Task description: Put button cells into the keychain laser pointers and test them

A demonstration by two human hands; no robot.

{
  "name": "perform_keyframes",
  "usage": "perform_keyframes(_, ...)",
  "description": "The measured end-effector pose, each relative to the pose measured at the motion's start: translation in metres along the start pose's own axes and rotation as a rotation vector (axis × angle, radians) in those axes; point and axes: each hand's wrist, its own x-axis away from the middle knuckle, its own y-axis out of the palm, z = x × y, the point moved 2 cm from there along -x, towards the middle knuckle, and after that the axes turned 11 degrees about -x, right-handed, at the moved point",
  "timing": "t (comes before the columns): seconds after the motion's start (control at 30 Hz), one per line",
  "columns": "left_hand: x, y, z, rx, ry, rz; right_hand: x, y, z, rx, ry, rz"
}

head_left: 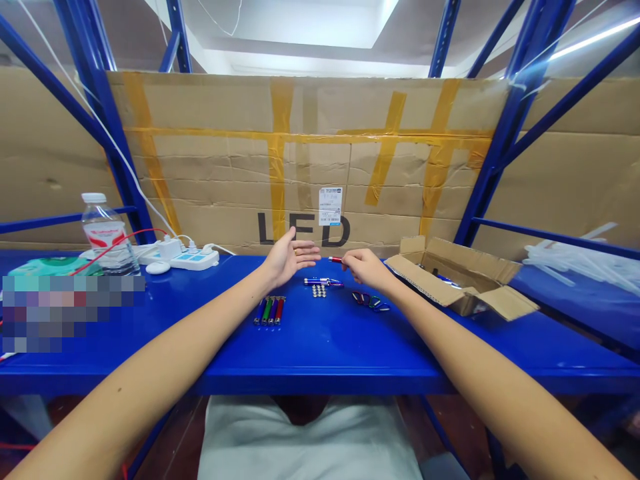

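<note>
Right hand (367, 268) pinching a red tube (335, 259)!
Left hand (293, 259) spread, fingers straight; four coloured tubes (273, 311) line the tabletop (320, 347).

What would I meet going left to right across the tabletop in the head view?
Water bottle, white power strip, row of coloured tubes, small silver discs, red tube in the right hand, cardboard box.
</note>
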Motion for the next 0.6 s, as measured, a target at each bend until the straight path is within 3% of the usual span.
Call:
perform_keyframes(0.4, 0.0018, 0.0026, -0.0012, 0.006, 0.007, -0.056, -0.0007, -0.0052, -0.0026, 0.049, -0.059, 0.087)
perform_keyframes(0.6, 0.0022, 0.003, -0.0007, 0.006, -0.005, -0.048, 0.0006, -0.0042, -0.0039, 0.075, -0.04, 0.051)
